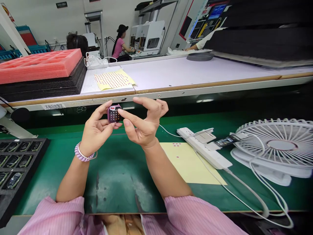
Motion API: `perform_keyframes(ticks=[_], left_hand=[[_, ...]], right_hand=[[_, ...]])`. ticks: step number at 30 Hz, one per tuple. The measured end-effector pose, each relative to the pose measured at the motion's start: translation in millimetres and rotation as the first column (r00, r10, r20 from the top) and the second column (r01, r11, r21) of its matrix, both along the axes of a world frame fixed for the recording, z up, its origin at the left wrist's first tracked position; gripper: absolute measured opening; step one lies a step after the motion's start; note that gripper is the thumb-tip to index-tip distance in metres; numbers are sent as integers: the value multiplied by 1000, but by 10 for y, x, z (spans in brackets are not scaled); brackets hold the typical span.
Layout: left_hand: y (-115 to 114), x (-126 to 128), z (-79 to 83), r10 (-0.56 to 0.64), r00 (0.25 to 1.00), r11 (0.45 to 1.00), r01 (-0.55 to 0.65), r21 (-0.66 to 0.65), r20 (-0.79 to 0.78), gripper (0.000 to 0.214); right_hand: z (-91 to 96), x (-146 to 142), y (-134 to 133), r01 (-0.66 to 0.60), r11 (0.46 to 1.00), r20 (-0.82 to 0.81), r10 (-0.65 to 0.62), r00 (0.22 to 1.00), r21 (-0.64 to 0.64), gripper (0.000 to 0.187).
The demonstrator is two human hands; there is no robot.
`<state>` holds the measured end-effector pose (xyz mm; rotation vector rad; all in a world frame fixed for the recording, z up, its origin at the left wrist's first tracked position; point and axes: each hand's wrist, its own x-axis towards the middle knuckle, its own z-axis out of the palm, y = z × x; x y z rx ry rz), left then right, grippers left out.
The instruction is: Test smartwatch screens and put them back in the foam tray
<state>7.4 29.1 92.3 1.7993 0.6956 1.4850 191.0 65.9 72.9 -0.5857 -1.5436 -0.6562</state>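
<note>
Between the thumb and fingers of my left hand (99,125) is a small smartwatch (113,115) with a purple case. Its lit screen faces me and shows a number keypad, and a small white and red sticker sits at its top left. My right hand (145,122) is held just to the right of the watch. Its index fingertip touches, or is right at, the screen's upper right side, while the other fingers are apart and hold nothing. Both hands are raised above the green work mat (114,169).
On the left lies a black foam tray (22,169) with several watch cases. To the right are a yellow sheet (186,166), a white power strip (204,147) with cables, and a white fan (276,143). Pink foam (41,65) rests on the shelf (158,75). People work behind.
</note>
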Motion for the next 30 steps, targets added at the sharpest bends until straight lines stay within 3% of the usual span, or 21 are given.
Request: perform_keyframes(ticks=[5, 9, 12, 14, 15, 18, 19, 20, 22, 24, 30], left_hand=[[0, -3, -1, 9, 1000, 1000, -9, -10, -18, 59], [-2, -8, 9, 10, 1000, 1000, -11, -12, -19, 58], [5, -10, 4, 28, 1000, 1000, -28, -12, -14, 58], [18, -7, -9, 33, 999, 999, -33, -10, -4, 57], [27, -4, -18, 26, 1000, 1000, -26, -8, 2, 57], [59, 7, -47, -12, 1000, 1000, 12, -7, 8, 55], [71, 9, -56, -19, 1000, 1000, 19, -10, 4, 55], [82, 11, -65, -20, 1000, 1000, 20, -13, -2, 55], [103, 11, -79, -14, 1000, 1000, 13, -19, -17, 56], [117, 10, -89, -12, 1000, 1000, 11, -19, -28, 57], [103, 28, -84, -15, 999, 1000, 15, -19, -29, 56]], right_hand=[[-29, -1, 6, -45, 999, -21, 45, 999, -26, 31], [-61, 18, -2, -63, 986, -35, 58, 998, -153, 32], [-25, 11, -22, -191, 942, -181, 144, 973, -275, 36], [18, -11, -34, -395, 844, -339, 275, 900, -363, 39], [38, -27, -38, -527, 744, -425, 355, 833, -411, 39], [78, -82, -39, -813, 324, -661, 473, 583, -484, 37], [84, -98, -37, -854, 217, -716, 470, 516, -473, 37], [88, -112, -35, -880, 146, -756, 461, 465, -452, 36], [93, -130, -33, -910, 78, -802, 448, 397, -407, 36], [99, -138, -35, -924, 62, -819, 442, 365, -378, 36], [118, -146, -60, -908, 119, -810, 416, 414, -403, 36]])
